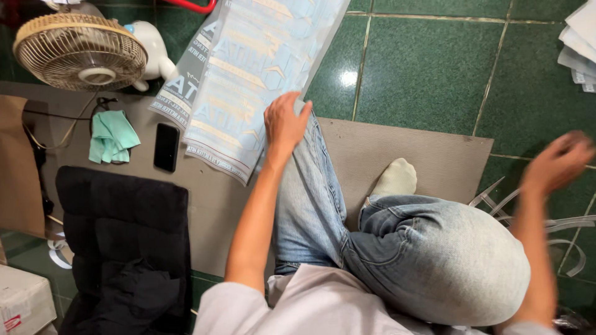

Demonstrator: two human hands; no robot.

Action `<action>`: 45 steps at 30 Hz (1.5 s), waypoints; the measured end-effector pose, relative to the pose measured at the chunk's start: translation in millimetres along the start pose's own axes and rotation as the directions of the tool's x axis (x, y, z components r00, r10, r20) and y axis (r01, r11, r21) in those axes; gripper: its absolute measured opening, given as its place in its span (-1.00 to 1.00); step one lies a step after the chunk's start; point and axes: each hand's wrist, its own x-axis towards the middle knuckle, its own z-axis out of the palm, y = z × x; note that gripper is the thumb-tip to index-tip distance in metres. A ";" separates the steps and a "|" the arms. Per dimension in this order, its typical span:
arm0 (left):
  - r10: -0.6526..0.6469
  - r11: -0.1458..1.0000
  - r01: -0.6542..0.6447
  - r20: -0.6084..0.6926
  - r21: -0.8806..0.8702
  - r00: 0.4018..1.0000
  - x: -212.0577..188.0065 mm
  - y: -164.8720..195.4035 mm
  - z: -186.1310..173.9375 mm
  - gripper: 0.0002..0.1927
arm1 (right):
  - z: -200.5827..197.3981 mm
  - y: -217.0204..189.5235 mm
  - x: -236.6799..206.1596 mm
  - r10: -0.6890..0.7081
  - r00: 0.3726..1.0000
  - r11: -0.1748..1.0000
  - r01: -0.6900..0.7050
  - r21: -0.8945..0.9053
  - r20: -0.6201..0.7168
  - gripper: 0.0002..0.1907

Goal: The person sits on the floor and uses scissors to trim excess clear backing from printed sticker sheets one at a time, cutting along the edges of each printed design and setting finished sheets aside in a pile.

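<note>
Sheets of pale printed film lay fanned across the far floor, their near edge reaching the person's knee, and the left hand pressed down on that edge with fingers spread flat, clamping nothing. Near in, bent legs in faded jeans filled the middle. A black cushion sat at near left. At near right, thin curled offcut strips littered the tiles, several of them, too tangled to count. The right hand swung above them, blurred; I couldn't tell whether it was closed on anything. To do this well, I'd judge the flat palm should keep the stack pinned square so no sheet slid. Farther left: one dark phone, one green cloth, then one small fan at the far edge. One brown mat lay underneath.
</note>
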 end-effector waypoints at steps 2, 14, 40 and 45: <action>-0.088 0.995 0.092 0.088 -0.044 0.992 23.9 -11.5 9.6 -0.52 | -10.7 1.2 -70.1 0.103 0.982 0.993 -0.093 -0.068 0.159 -0.80; 0.066 0.976 -0.078 0.065 0.202 0.996 133.3 -37.6 66.3 -0.20 | -45.1 -14.9 -268.4 0.058 0.971 0.947 0.020 -0.322 0.231 -0.63; 0.070 0.986 -0.064 -0.038 0.154 0.997 140.3 -32.8 69.9 -0.74 | -21.9 -2.5 -268.9 0.317 0.880 0.943 -0.333 -0.018 0.354 -0.54; 0.050 0.990 -0.025 -0.183 0.141 0.982 140.4 -26.7 60.9 -0.76 | -18.8 5.5 -270.5 0.355 0.881 0.928 -0.372 -0.005 0.313 -0.50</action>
